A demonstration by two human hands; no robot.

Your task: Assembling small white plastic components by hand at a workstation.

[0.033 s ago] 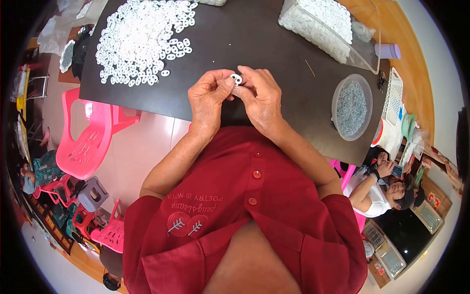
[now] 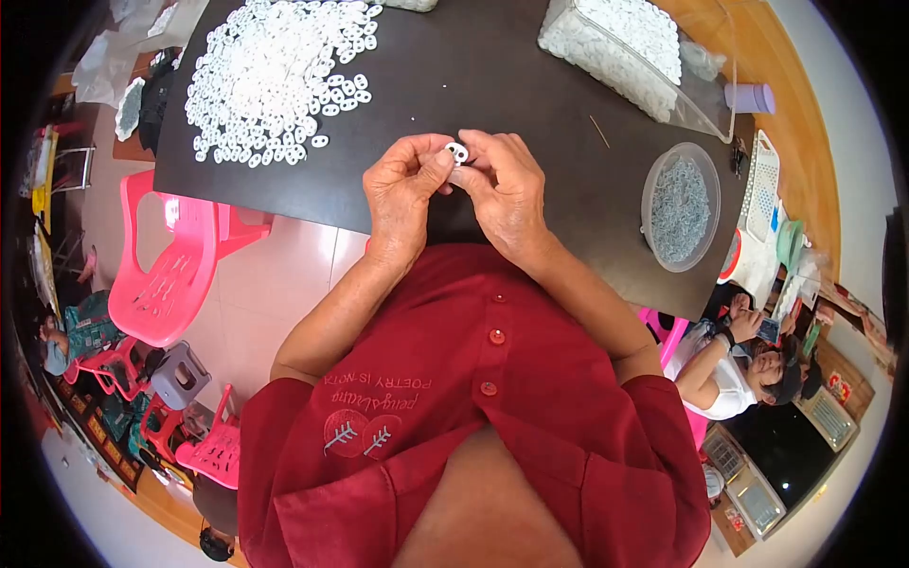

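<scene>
Both my hands meet over the near edge of a dark table (image 2: 492, 85). My left hand (image 2: 402, 194) and my right hand (image 2: 507, 189) pinch one small white plastic ring part (image 2: 457, 151) between their fingertips, thumbs close together. A wide heap of the same white ring parts (image 2: 275, 76) lies at the table's far left. On the right, a round clear bowl (image 2: 679, 208) holds small grey metal pieces.
A clear container of white parts (image 2: 615, 47) sits at the far right of the table, with a small purple cup (image 2: 751, 97) beyond it. A thin stick (image 2: 599, 131) lies on the table. Pink plastic chairs (image 2: 166, 275) stand left. Another person (image 2: 729, 360) sits lower right.
</scene>
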